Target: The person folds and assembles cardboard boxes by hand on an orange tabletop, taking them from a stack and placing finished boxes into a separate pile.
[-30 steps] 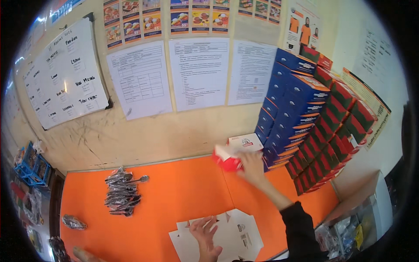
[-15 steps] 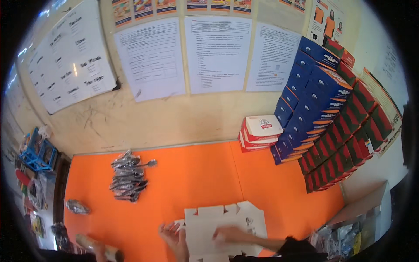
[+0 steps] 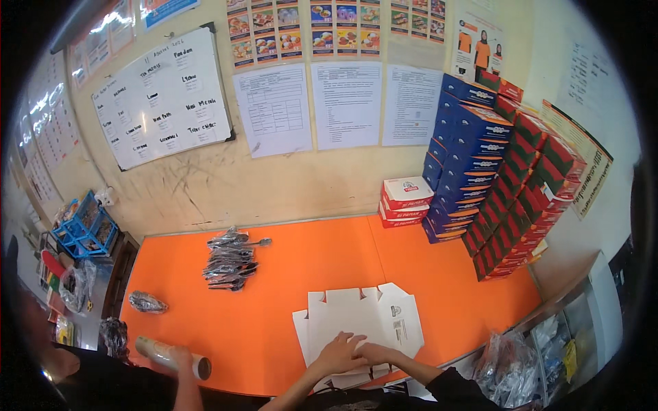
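Note:
A flat, unfolded white cardboard box blank with cut flaps and dark print on its right panel lies at the table's near edge. On its lower part rests my left hand, open, its fingers stretched and spread over the card. Right beside it, touching or nearly touching its fingers, is my right hand. The right hand's fingers bend down toward the card and their tips are hidden, so I cannot tell whether they hold an edge.
Another person's hand grips a brown-cored roll at left. Wrapped black cutlery and a wrapped bundle lie on the orange table. Stacked blue boxes, red-and-dark boxes and red-and-white boxes stand back right. Plastic packets fill a bin.
The view has tilted up and shifted left. My left hand has gone from the blank's left edge onto the card, and both hands are now together on its lower part.

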The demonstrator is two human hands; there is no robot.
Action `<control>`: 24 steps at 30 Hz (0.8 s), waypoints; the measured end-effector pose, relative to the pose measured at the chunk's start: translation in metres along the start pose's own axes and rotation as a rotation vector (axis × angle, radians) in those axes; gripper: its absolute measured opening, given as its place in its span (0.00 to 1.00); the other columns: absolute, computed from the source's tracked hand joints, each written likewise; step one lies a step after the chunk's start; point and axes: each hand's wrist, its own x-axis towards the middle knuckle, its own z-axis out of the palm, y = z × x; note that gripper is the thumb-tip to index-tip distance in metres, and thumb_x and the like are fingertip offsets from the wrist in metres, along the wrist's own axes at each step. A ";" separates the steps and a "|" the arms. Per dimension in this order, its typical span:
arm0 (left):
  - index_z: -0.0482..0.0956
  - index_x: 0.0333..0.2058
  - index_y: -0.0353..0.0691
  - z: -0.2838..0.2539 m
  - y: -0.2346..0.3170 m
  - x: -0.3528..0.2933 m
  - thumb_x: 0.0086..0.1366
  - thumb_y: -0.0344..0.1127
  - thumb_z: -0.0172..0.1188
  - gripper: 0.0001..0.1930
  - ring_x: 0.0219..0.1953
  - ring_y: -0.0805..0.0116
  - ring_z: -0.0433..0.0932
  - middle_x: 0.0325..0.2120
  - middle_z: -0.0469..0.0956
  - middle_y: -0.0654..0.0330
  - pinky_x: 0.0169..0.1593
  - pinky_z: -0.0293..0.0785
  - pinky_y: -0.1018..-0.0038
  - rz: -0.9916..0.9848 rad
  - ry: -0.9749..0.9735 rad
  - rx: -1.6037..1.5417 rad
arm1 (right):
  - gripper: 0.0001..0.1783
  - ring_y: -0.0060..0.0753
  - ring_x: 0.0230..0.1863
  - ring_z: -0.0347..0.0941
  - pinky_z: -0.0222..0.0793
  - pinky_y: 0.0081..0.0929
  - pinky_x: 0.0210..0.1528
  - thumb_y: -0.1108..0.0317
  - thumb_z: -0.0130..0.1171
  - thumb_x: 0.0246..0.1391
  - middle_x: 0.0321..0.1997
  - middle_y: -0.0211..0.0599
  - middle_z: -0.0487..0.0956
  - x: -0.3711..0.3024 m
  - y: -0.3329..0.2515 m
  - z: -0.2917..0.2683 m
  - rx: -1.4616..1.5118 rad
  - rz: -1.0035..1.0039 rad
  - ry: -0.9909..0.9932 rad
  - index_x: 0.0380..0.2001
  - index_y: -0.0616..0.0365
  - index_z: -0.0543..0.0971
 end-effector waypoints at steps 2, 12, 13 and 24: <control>0.59 0.58 0.48 0.004 0.020 -0.007 0.54 0.52 0.60 0.35 0.57 0.42 0.59 0.55 0.61 0.42 0.56 0.61 0.53 -0.025 0.036 0.504 | 0.18 0.46 0.45 0.71 0.67 0.41 0.45 0.53 0.56 0.49 0.42 0.44 0.76 0.003 0.023 0.009 0.075 0.018 0.127 0.38 0.53 0.78; 0.64 0.55 0.42 -0.042 0.042 -0.040 0.52 0.43 0.62 0.32 0.54 0.47 0.64 0.52 0.65 0.46 0.56 0.63 0.61 -0.095 0.280 0.100 | 0.22 0.42 0.52 0.63 0.67 0.41 0.48 0.62 0.65 0.38 0.49 0.28 0.71 0.017 -0.047 0.039 -0.335 -0.161 0.301 0.42 0.36 0.77; 0.63 0.55 0.40 -0.046 0.046 -0.042 0.55 0.43 0.61 0.31 0.54 0.49 0.65 0.52 0.65 0.46 0.57 0.61 0.62 -0.103 0.271 0.056 | 0.22 0.42 0.52 0.63 0.67 0.41 0.48 0.62 0.65 0.38 0.49 0.28 0.71 0.009 -0.051 0.031 -0.316 -0.155 0.298 0.42 0.36 0.77; 0.63 0.56 0.39 -0.045 0.020 -0.053 0.57 0.42 0.60 0.30 0.58 0.54 0.62 0.53 0.65 0.48 0.59 0.59 0.64 -0.113 0.220 -0.157 | 0.18 0.40 0.44 0.68 0.67 0.37 0.45 0.59 0.66 0.38 0.38 0.32 0.77 0.005 -0.066 0.005 -0.093 -0.022 0.166 0.37 0.45 0.80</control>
